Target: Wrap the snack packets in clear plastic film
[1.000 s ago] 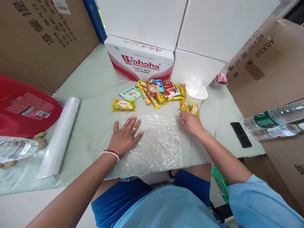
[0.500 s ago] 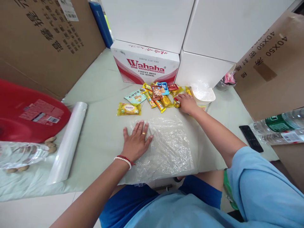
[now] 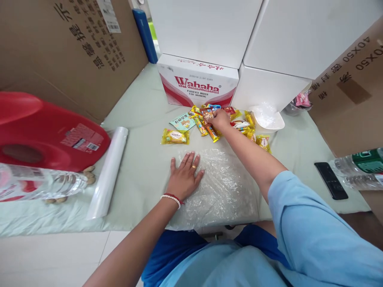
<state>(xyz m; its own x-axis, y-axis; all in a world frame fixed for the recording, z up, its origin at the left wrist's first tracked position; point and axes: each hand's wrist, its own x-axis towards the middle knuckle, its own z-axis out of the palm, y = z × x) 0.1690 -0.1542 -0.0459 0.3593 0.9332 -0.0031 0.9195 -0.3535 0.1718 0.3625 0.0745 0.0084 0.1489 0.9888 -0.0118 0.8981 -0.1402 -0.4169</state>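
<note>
My left hand (image 3: 184,175) lies flat with fingers spread on the left part of a clear plastic bag (image 3: 224,187), which is laid out at the table's front edge. Over the heap of wrapped snacks, my right hand (image 3: 220,120) has its fingers closed at a brown cookie packet (image 3: 207,115); part of the packet is hidden under them. Around it lie a blue packet (image 3: 214,107), a dark red packet (image 3: 229,110) and yellow-wrapped sticks (image 3: 201,126). A pale green packet (image 3: 183,122) and a yellow cake packet (image 3: 175,136) lie to the left, another yellow packet (image 3: 263,142) to the right.
Behind the snacks stands a Wahaha carton (image 3: 199,85). A white bowl (image 3: 273,124) with crumpled film sits right of them. A plastic roll (image 3: 109,173), red jug (image 3: 54,131) and water bottle (image 3: 44,181) are at left; a black phone (image 3: 331,180) and bottles (image 3: 365,162) at right.
My right hand has moved left from the snacks near the bowl to the brown cookie packet. My left hand stays on the bag. The view has shifted, so things appear further right.
</note>
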